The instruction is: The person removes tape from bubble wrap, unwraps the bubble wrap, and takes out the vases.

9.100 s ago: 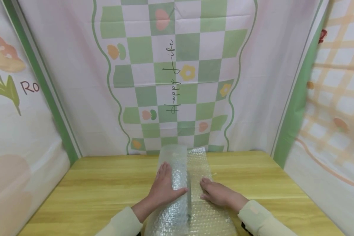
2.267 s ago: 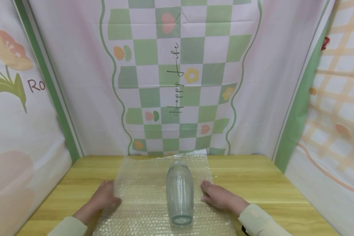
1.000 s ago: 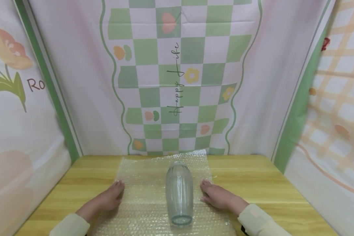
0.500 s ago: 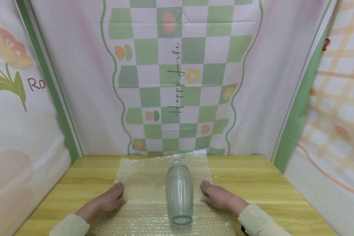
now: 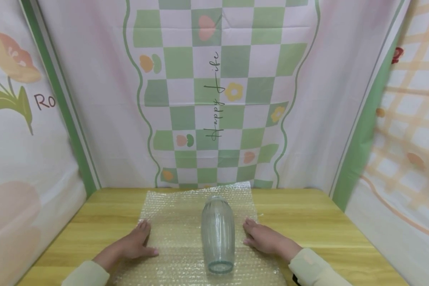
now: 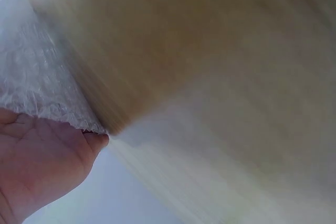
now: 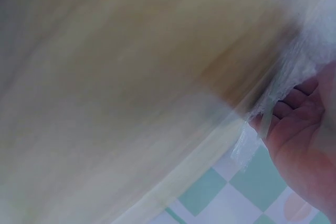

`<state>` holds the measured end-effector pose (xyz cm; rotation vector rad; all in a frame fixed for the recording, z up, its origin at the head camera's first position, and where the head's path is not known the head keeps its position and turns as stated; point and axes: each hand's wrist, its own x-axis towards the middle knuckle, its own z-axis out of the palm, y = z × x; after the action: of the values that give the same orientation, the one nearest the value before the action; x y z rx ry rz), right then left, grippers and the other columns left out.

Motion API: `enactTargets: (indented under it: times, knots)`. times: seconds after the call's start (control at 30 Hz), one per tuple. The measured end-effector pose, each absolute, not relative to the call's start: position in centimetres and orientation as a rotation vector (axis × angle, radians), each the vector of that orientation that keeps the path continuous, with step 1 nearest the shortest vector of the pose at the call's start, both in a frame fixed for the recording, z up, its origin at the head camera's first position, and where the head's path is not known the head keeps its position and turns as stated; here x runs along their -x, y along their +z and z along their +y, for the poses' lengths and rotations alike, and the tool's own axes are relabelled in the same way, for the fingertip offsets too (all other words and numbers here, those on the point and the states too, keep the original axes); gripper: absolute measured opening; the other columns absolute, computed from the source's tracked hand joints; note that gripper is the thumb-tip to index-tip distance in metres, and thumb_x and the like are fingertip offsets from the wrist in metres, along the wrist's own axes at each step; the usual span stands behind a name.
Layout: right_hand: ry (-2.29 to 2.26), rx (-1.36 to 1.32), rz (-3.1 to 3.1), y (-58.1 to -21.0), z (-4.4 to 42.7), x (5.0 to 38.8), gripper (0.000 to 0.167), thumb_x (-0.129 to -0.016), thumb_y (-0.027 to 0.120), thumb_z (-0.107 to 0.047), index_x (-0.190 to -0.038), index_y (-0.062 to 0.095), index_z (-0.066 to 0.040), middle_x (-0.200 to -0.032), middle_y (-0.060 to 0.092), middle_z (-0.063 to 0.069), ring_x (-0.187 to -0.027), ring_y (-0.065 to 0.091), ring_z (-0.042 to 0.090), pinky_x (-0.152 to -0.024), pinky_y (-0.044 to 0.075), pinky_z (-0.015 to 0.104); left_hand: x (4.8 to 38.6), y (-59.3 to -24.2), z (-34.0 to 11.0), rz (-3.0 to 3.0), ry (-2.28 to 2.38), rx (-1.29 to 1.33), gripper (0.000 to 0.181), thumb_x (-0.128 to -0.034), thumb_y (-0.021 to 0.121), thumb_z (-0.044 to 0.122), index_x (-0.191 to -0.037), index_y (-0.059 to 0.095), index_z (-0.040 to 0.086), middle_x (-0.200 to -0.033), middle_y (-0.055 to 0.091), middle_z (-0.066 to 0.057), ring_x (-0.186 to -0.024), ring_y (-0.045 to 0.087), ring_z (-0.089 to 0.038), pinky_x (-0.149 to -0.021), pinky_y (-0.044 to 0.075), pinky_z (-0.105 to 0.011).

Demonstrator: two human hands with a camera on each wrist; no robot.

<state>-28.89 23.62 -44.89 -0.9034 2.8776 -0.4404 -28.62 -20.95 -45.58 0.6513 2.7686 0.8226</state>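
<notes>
A clear ribbed glass vase (image 5: pixel 218 234) lies on its side on a spread sheet of bubble wrap (image 5: pixel 175 226), its base toward me. On the sheet's left edge rests my left hand (image 5: pixel 134 243), its thumb spread out to the right over the wrap. My right hand (image 5: pixel 266 237) lies on the right edge, a short gap from the vase. In the left wrist view, the palm of the left hand (image 6: pixel 47 156) borders the bubble wrap (image 6: pixel 39 72). The right wrist view has the right hand (image 7: pixel 302 135) against the wrap's edge (image 7: pixel 294 74), fingers slightly bent.
A wooden table (image 5: pixel 307 214) lies under everything, with bare wood to both sides of the wrap. Behind it hangs a printed curtain (image 5: pixel 228 99) with green checks, and further curtains close in the left and right sides.
Earlier the wrap was folded over the vase under my left hand. Now it lies spread to the left with the vase uncovered. Lately the left thumb has spread outward; the right hand stays.
</notes>
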Motion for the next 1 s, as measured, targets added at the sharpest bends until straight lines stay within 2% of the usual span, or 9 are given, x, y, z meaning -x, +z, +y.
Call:
enactTargets:
  times: [0.4, 1.0]
  knots:
    - [-0.440, 0.963, 2.887, -44.68, 23.50, 28.76, 0.057, -0.096, 0.061, -0.020, -0.132, 0.043, 0.021, -0.139, 0.038, 0.040, -0.132, 0.034, 0.050, -0.109, 0.028, 0.058, 28.52, -45.62, -20.86, 2.768, 0.800, -0.594, 0.106, -0.0809, 0.076, 0.043, -0.141, 0.019, -0.024, -0.148, 0.005, -0.044, -0.139, 0.005, -0.054, -0.112, 0.010, -0.062]
    - [-0.387, 0.955, 2.935, -44.32, 23.38, 29.10, 0.058, -0.091, 0.067, -0.022, -0.129, 0.049, 0.017, -0.134, 0.045, 0.038, -0.128, 0.041, 0.049, -0.107, 0.032, 0.057, 28.44, -45.39, -20.59, 2.807, 0.765, -0.576, 0.107, -0.0794, 0.077, 0.044, -0.141, 0.020, -0.023, -0.148, 0.007, -0.043, -0.139, 0.008, -0.053, -0.112, 0.012, -0.061]
